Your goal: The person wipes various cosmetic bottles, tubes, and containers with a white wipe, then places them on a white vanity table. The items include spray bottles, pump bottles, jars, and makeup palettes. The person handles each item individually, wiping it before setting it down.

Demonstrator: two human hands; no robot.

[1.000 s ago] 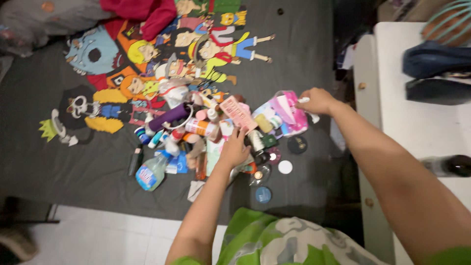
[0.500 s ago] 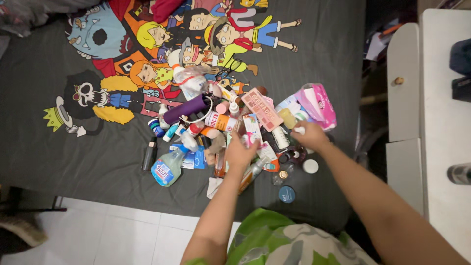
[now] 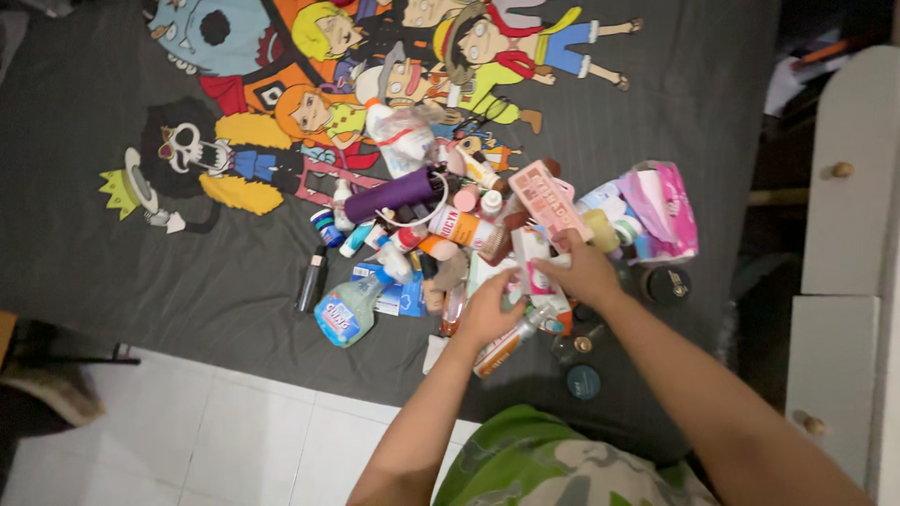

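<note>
At the bottom edge of the frame, a green patterned shirt [image 3: 534, 464] was seen, with a strip of white tiled floor [image 3: 216, 436] to its left. From there both forearms were stretched up into the middle of the frame, over a dark grey bedsheet [image 3: 112, 281]. The left hand [image 3: 489, 309] was laid palm down on a heap of toiletries, its fingers loosely curled on a pale tube [image 3: 503, 349] lying slantwise beneath it; whether the tube was truly clamped could not be told. The right hand [image 3: 583, 272] was set just beside it, slightly higher and to the right, with the fingers closed round a small white and pink box [image 3: 536, 251] at the centre of the heap.

Lower right of the hands, a round dark blue tin [image 3: 583, 381] was placed on the sheet. Left of the hands, a pale green spray bottle [image 3: 349, 312] was laid on its side, and a slim black tube [image 3: 312, 277] was found further left. Above the hands, a purple bottle [image 3: 394, 195] and a pink palette [image 3: 549, 200] were stacked in the heap, with a pink pouch [image 3: 667, 217] at right. Across the upper left, bright cartoon figures [image 3: 309, 112] were printed on the sheet. Along the right edge, a white cabinet [image 3: 844, 215] with round knobs was seen.
</note>
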